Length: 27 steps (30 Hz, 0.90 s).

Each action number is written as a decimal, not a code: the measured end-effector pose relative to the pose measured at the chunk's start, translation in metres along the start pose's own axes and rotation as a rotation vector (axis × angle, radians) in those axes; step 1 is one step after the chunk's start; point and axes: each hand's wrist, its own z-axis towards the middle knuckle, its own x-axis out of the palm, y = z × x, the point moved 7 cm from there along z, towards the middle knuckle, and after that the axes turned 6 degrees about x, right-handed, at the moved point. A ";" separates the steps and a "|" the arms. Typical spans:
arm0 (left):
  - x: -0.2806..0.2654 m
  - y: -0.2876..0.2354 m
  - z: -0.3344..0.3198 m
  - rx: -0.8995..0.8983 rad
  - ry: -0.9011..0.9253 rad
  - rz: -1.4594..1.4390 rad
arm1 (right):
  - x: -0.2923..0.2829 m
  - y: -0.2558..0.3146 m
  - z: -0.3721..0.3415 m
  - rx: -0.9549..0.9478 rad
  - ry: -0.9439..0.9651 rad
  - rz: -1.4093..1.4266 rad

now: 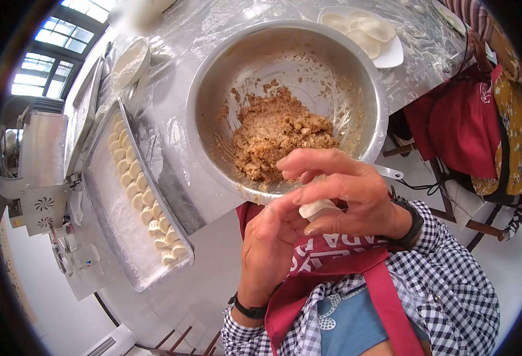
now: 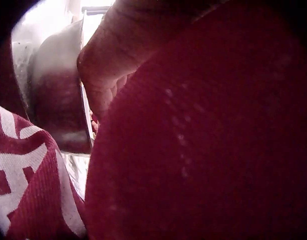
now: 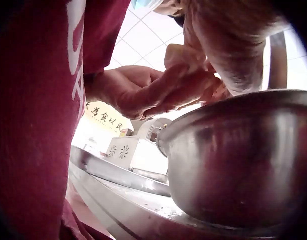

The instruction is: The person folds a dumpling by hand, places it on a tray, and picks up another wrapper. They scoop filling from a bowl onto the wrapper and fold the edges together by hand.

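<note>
Both hands meet over the near rim of a large metal bowl that holds brown minced filling. Between them is a small white dumpling, pinched by my right hand with thumb and fingers. My left hand holds the dumpling's other side, its fingers partly hidden behind the right ones. In the right wrist view the pale dough shows between the two hands, beside the bowl. The left wrist view is mostly red apron, with part of a hand near the bowl.
A floured metal tray with rows of dumplings lies left of the bowl. Round wrappers sit on a white plate at the back right. A flour dish stands back left. Another person in a red apron is at the right.
</note>
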 end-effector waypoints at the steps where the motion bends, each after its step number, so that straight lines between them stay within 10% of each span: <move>1: 0.002 0.000 0.000 0.002 0.023 0.012 | 0.000 -0.001 0.000 0.011 0.005 0.023; 27: 0.014 -0.009 0.004 0.053 -0.026 0.078 | 0.003 -0.002 0.003 0.039 -0.007 0.058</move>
